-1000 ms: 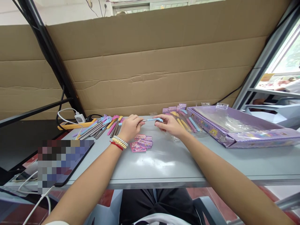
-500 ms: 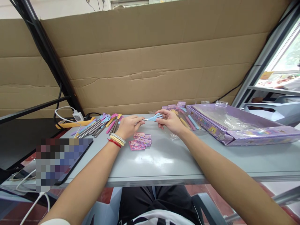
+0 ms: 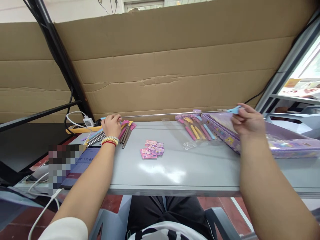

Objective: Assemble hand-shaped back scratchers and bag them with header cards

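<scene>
Stretched out between my hands is a telescopic back scratcher (image 3: 175,114) with a long thin metal rod. My left hand (image 3: 111,126) is closed round its handle end, where a bit of light blue shows. At the other end my right hand (image 3: 248,120) pinches the light blue claw head. Beside my left hand lies a pile of folded back scratchers (image 3: 128,133) with pink, yellow and metal parts. Several small pink and purple cards (image 3: 152,149) lie on the table. Packed back scratchers (image 3: 196,128) in clear bags lie left of the purple box.
A purple box (image 3: 225,135) with clear plastic bags stands on the right of the grey table (image 3: 200,173). At left are a tablet (image 3: 82,163), a charger (image 3: 88,120) with white cable and a black frame post (image 3: 62,63). Cardboard (image 3: 160,76) walls the back.
My hands have moved far apart, left hand leftward and right hand rightward over the purple box. The back scratcher, short before, is now drawn out to a long rod.
</scene>
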